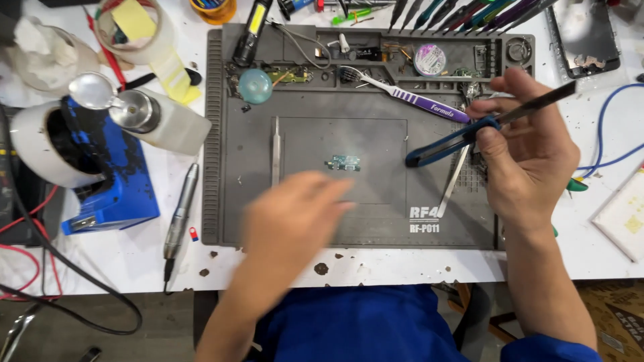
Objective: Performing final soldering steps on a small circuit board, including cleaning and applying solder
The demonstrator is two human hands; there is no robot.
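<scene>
Circuit board [343,163]: small, green-blue, lying flat near the middle of the grey silicone work mat [308,228], inside the mat's raised inner rectangle. We judge it very light and stiff, but fragile: the surface looks to be populated with tiny parts, and the piece would skate on the mat if nudged from the side. Best taken by its bare edges, with tips rather than fingertips, and never pressed on its top face.

Right hand [530,157]: closed in a pen-like grasp on blue-handled tweezers [463,137], dark tips pointing left and hovering to the right of the board, apart from it.

Left hand [295,208]: blurred, over the lower centre of the mat, just below the board. Fingers appear loosely extended; we cannot tell whether anything is held or whether they touch the mat.

Nearby: steel tweezers [275,151] lying upright-wise on the mat left of the board; a second steel pair [455,181] angled beneath the right hand. Purple-and-white toothbrush [409,96] rests across the mat's upper ledge; a pale blue dome-shaped object [255,86] sits at upper left. Off the mat to the left, a pump-top dispenser bottle [151,117] and a pen-shaped tool [180,211] on the white bench.
</scene>
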